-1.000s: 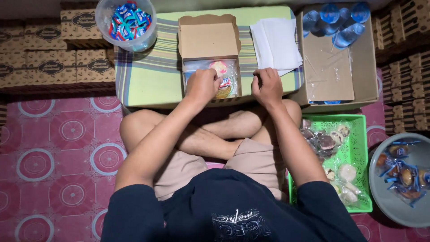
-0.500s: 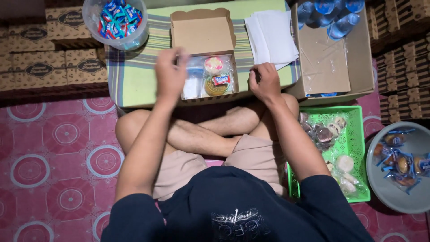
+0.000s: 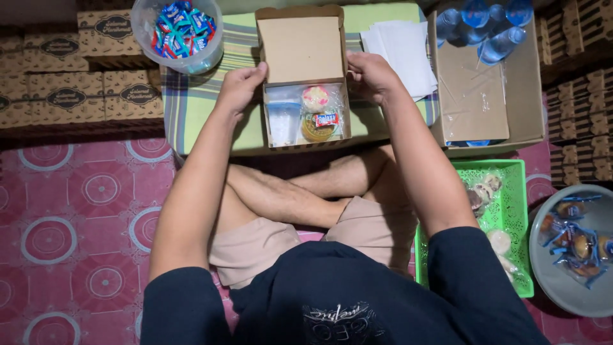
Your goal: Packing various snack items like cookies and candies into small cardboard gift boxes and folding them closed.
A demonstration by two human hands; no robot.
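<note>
An open brown cardboard snack box (image 3: 301,48) lies on a low striped table (image 3: 198,108) in front of my crossed legs. Its lid stands up at the far side. Inside are a sealed water cup (image 3: 283,121), a wrapped pink-topped cake (image 3: 315,98), a round pastry (image 3: 317,130) and a small red-and-blue wrapped sweet (image 3: 326,119). My left hand (image 3: 239,86) grips the box's left edge at the lid hinge. At the right edge, by the hinge, my right hand (image 3: 369,75) grips the box too.
A clear tub of blue and red wrapped sweets (image 3: 181,32) stands at the table's far left. White paper sheets (image 3: 402,51) lie right of the box. A carton with water bottles (image 3: 491,76), a green basket of wrapped cakes (image 3: 504,217) and a grey bowl (image 3: 568,268) sit at right. Stacked closed boxes (image 3: 70,83) line the left.
My left hand left the box's contents and went to its left edge. My right hand moved up to the right edge. The box now holds more items.
</note>
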